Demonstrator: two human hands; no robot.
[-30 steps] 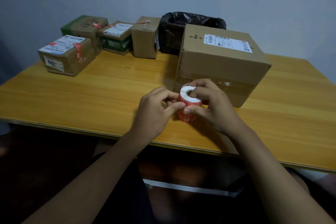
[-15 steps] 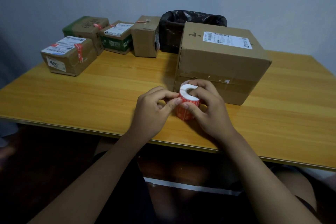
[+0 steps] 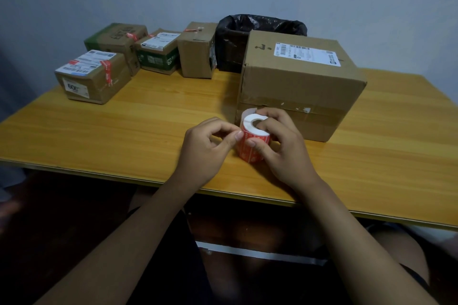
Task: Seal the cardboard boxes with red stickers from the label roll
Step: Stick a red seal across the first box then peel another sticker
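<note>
**Sticker edge being picked loose**

Pale wall behind, yellow wooden tabletop (image 3: 124, 131) in front, with the boxes set along its far side. Four small boxes (image 3: 93, 77) stand far left, at least three already showing red stickers; a black-lined bin (image 3: 238, 39) stands behind the big box (image 3: 300, 82), which shows no red sticker on its visible faces.

The roll (image 3: 252, 141) stands on end on the tabletop just in front of the big box, touching or nearly touching it. The right hand (image 3: 280, 146) holds it, one finger hooked into the core and thumb against the red side. The left hand (image 3: 208, 146) has thumb and forefinger pressed together at the roll's left edge; whether they already pinch a sticker corner cannot be told.

Compared with a second ago, the roll has come down from a slight tilt in the air to rest nearer the box, and a curl of white backing (image 3: 245, 112) now stands free behind its top. That suggests the peel has started; the next sticker is probably meant for the big box.
</note>
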